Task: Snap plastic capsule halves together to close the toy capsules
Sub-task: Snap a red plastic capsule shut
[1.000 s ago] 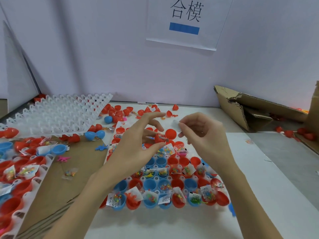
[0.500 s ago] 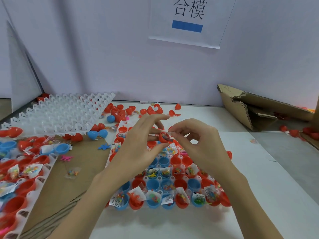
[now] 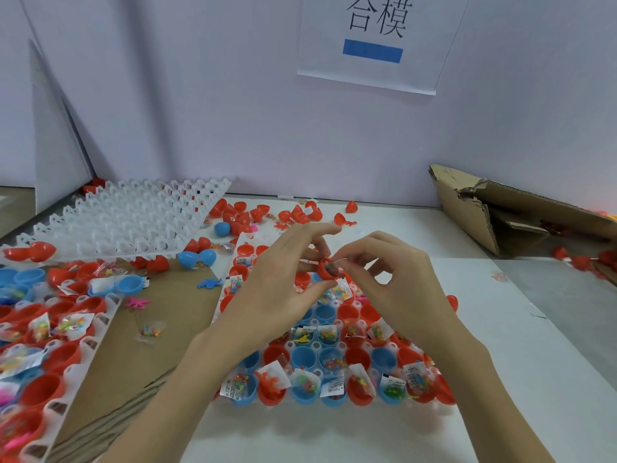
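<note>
My left hand pinches a red capsule half between thumb and fingers, held above the white tray. My right hand has its fingertips at the half's open mouth, pinching a small toy packet that sits partly inside it. The tray below holds several red and blue capsule halves, most with small packets of coloured toys in them. Both hands hide the tray's middle rows.
An empty white tray lies at the back left. Loose red halves are scattered behind the hands. A second filled tray sits on brown cardboard at the left. A torn cardboard box lies at the right.
My right hand moved left and met my left hand at the red half. The packet it pinched went from beside the half into its mouth.
</note>
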A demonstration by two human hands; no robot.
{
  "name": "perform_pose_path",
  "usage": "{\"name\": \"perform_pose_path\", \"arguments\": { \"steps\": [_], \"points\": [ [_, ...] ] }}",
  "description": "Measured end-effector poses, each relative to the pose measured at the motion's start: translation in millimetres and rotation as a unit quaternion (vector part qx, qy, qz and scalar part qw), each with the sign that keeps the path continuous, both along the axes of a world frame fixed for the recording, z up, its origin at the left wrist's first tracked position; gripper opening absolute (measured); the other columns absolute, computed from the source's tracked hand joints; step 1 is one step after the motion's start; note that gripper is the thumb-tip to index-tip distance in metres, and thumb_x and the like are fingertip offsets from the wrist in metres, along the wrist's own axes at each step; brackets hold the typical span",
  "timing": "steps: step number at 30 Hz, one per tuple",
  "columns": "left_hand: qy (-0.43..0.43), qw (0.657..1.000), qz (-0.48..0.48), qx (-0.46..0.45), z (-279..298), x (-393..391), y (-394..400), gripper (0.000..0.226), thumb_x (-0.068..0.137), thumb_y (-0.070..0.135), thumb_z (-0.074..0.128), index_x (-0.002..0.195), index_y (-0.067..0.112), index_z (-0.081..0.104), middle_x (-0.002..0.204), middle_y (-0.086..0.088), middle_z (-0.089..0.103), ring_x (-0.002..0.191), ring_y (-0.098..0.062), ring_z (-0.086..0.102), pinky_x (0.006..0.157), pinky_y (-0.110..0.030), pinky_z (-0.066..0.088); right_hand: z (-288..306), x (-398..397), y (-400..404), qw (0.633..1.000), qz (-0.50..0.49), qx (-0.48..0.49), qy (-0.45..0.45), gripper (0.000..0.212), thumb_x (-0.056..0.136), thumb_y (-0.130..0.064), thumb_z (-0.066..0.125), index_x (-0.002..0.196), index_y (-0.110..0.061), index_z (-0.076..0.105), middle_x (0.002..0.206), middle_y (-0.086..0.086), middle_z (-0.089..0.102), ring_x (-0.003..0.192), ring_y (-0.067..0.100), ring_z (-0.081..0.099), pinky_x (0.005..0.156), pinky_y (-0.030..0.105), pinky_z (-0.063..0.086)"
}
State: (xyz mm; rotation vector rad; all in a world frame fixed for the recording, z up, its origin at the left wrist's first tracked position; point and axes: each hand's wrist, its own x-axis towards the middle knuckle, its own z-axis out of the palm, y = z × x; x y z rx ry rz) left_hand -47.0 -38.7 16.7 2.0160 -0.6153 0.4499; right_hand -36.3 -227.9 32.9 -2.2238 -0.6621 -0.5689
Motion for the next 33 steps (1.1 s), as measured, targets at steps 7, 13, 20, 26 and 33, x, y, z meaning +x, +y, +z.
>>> {"name": "perform_pose_path", "arguments": {
  "steps": [7, 13, 20, 26, 33],
  "points": [
    [-0.038, 0.999, 0.015, 0.021, 0.6, -3.0, -3.0, 0.061, 0.088, 0.008, 0.080, 0.142, 0.022, 0.055, 0.113, 0.006, 0.061, 0.102, -0.010, 0.067, 0.097, -0.022, 0.055, -3.2, 1.2, -3.0, 0.998, 0.016, 0.002, 0.064, 0.017, 0.097, -0.023, 0.064, 0.106, -0.029, 0.077, 0.094, -0.012, 0.062, 0.090, 0.008, 0.059, 0.073, 0.019, 0.054],
    [-0.035, 0.999, 0.012, -0.013, 0.6, -1.9, -3.4, 0.054, 0.090, 0.010, 0.079, 0.139, 0.020, 0.057, 0.114, 0.007, 0.062, 0.106, -0.007, 0.067, 0.095, -0.019, 0.056, -1.8, -0.8, -0.4, 0.996, 0.003, 0.058, 0.072, 0.018, 0.096, -0.016, 0.067, 0.107, -0.025, 0.078, 0.096, -0.008, 0.060, 0.091, 0.011, 0.058, 0.074, 0.023, 0.054],
    [-0.037, 0.998, 0.008, -0.050, 2.0, -2.5, -4.0, 0.038, 0.092, 0.012, 0.076, 0.127, 0.018, 0.062, 0.108, 0.008, 0.062, 0.104, -0.008, 0.070, 0.087, -0.017, 0.057, 1.4, -1.2, 3.0, 0.980, -0.051, 0.174, 0.076, 0.024, 0.090, -0.026, 0.074, 0.114, -0.020, 0.071, 0.103, -0.004, 0.068, 0.086, 0.011, 0.065, 0.074, 0.019, 0.057],
    [0.005, 0.994, 0.011, -0.111, 5.0, -3.4, -0.4, 0.028, 0.092, 0.010, 0.077, 0.115, 0.019, 0.063, 0.109, 0.004, 0.070, 0.102, -0.012, 0.073, 0.089, -0.022, 0.059, 1.7, -1.2, 0.3, 0.962, 0.001, 0.209, 0.174, 0.022, 0.100, -0.018, 0.062, 0.117, -0.023, 0.075, 0.108, -0.010, 0.075, 0.097, 0.004, 0.071, 0.080, 0.017, 0.058],
    [0.029, 0.990, 0.005, -0.137, 5.6, -3.9, 0.9, 0.019, 0.092, 0.011, 0.077, 0.110, 0.014, 0.071, 0.106, 0.004, 0.076, 0.100, -0.014, 0.075, 0.089, -0.025, 0.060, 2.3, -2.4, 0.9, 0.938, 0.062, 0.272, 0.208, 0.019, 0.097, -0.023, 0.067, 0.113, -0.028, 0.076, 0.113, -0.012, 0.074, 0.107, 0.010, 0.071, 0.093, 0.026, 0.058]
  ]
}}
